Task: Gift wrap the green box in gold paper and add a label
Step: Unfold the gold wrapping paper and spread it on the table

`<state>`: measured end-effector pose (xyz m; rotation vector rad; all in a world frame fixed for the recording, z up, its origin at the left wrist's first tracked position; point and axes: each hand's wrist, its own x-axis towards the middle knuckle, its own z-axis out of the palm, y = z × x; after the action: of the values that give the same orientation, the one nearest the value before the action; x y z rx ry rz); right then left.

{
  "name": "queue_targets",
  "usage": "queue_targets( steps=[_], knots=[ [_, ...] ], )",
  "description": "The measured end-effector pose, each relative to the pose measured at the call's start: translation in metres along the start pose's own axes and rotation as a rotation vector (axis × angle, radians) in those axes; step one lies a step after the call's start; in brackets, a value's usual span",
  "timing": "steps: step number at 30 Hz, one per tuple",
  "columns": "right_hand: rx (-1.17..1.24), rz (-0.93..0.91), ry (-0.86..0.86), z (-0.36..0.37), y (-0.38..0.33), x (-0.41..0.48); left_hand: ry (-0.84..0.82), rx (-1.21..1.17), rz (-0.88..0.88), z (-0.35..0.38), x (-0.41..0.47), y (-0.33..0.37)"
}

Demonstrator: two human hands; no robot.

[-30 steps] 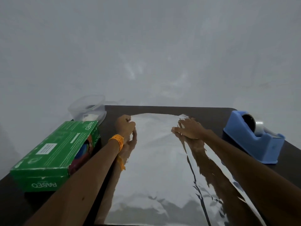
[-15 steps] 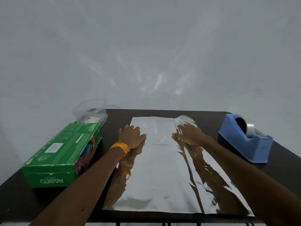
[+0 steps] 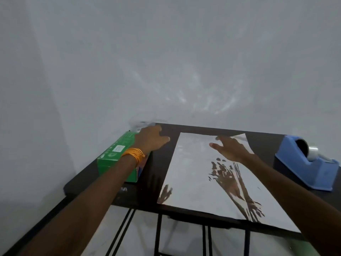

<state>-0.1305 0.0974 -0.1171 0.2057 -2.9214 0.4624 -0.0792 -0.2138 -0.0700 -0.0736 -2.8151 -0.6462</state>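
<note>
A shiny, mirror-like sheet of wrapping paper (image 3: 199,174) lies flat on the dark table (image 3: 158,169), its far right corner curled up. The green box (image 3: 118,154) lies on its side at the table's left edge. My left hand (image 3: 150,139), with orange bangles on the wrist, hovers over the box's far end, fingers spread, and I cannot tell whether it touches the box. My right hand (image 3: 230,147) floats just above the far part of the paper, fingers apart, holding nothing.
A blue tape dispenser (image 3: 306,161) with a roll of clear tape stands at the table's right side. A clear plastic container (image 3: 142,124) sits behind the green box at the far left corner. A pale wall rises behind the table; black table legs show below.
Both hands have lifted off the paper. My left hand has moved left over the green box, and my right hand has risen slightly. The view has pulled back and tilted.
</note>
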Motion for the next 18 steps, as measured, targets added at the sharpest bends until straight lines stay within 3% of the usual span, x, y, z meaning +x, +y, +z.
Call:
queue_targets(
  steps=[5, 9, 14, 18],
  knots=[
    [0.108, -0.089, 0.001, -0.001, -0.054, -0.012, -0.019, 0.281, -0.245, -0.025, -0.029, -0.044],
    [0.149, -0.147, 0.012, 0.000, -0.090, -0.022, -0.127, 0.201, -0.385, -0.028, -0.042, -0.063],
    [0.374, -0.142, 0.032, 0.001, -0.117, -0.034, 0.018, 0.144, -0.337, -0.033, -0.045, -0.052],
    [0.774, -0.015, -0.022, -0.013, -0.127, -0.041, 0.068, -0.082, -0.132, -0.044, -0.044, -0.033]
  ],
)
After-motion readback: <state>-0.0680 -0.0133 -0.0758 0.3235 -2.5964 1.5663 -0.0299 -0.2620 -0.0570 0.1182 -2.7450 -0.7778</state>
